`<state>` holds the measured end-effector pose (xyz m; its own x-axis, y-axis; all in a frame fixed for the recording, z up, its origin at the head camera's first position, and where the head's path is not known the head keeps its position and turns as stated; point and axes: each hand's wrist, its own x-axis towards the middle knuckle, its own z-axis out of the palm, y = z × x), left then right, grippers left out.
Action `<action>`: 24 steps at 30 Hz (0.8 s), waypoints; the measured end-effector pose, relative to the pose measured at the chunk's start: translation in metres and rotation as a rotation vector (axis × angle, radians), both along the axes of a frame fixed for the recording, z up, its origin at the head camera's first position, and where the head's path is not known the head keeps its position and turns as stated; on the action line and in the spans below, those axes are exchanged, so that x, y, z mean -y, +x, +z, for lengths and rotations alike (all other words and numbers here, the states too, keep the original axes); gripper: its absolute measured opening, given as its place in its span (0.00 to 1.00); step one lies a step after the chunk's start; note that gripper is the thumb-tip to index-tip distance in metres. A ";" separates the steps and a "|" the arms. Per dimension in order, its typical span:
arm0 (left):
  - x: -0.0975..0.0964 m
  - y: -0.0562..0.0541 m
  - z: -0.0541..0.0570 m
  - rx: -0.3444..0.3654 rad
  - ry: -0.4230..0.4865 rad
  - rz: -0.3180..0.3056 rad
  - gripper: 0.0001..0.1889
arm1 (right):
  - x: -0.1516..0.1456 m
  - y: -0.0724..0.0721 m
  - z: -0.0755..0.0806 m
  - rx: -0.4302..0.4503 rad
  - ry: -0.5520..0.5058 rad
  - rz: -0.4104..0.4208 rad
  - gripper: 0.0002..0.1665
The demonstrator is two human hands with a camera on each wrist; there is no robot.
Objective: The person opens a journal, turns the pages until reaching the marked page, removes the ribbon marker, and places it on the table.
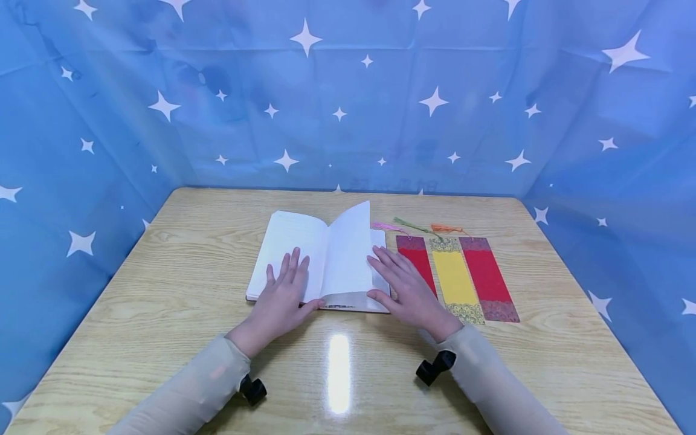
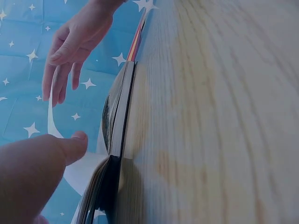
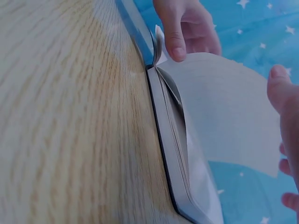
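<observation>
An open notebook (image 1: pixel 296 232) with blank-looking white pages lies on the table, one leaf (image 1: pixel 350 248) standing raised and curved near its middle. My left hand (image 1: pixel 283 302) rests on the left page with fingers spread, the thumb pointing to the book's lower middle. Beside the free edge of the raised leaf is my right hand (image 1: pixel 405 287), its fingers extended and fingertips right at that edge. In the right wrist view the leaf (image 3: pixel 229 102) arches between the two hands, and the right thumb (image 3: pixel 279 84) stands apart from it. The notebook's page block (image 2: pixel 122 105) shows edge-on in the left wrist view.
Right of the notebook lie three tasselled bookmarks: a red one (image 1: pixel 417 257) partly behind my right hand, a yellow one (image 1: pixel 455 278), and another red one (image 1: pixel 489 275). The wooden table (image 1: pixel 179 272) meets a blue star-patterned cloth (image 1: pixel 326 133) at the back and sides.
</observation>
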<state>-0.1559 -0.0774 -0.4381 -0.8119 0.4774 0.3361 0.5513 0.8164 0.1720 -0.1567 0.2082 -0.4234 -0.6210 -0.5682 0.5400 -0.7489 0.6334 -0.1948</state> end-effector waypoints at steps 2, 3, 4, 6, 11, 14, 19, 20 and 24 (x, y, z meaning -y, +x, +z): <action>0.001 0.000 0.000 -0.023 0.006 -0.014 0.46 | 0.000 0.000 -0.001 0.002 0.002 0.002 0.40; 0.001 0.000 0.000 -0.033 0.012 -0.021 0.47 | 0.000 -0.001 -0.001 0.002 0.002 0.003 0.40; 0.001 0.001 0.001 -0.044 0.020 -0.027 0.48 | 0.000 -0.001 -0.001 0.003 0.004 0.003 0.40; 0.001 0.001 0.002 -0.067 0.039 -0.039 0.49 | 0.000 -0.001 -0.001 0.004 0.003 0.004 0.40; 0.002 0.000 0.005 -0.116 0.093 -0.071 0.53 | 0.000 0.000 -0.002 0.023 -0.008 -0.001 0.40; 0.004 0.000 0.004 -0.159 0.121 -0.091 0.55 | 0.000 0.001 -0.002 0.046 -0.007 -0.009 0.38; 0.006 -0.003 -0.001 -0.294 0.199 -0.125 0.57 | -0.001 0.002 -0.004 0.066 0.016 -0.033 0.37; 0.007 -0.004 -0.002 -0.327 0.213 -0.127 0.57 | -0.001 0.002 -0.005 0.065 0.019 -0.037 0.37; 0.009 -0.008 -0.003 -0.469 0.243 -0.110 0.61 | -0.002 0.001 -0.005 0.067 0.030 -0.050 0.36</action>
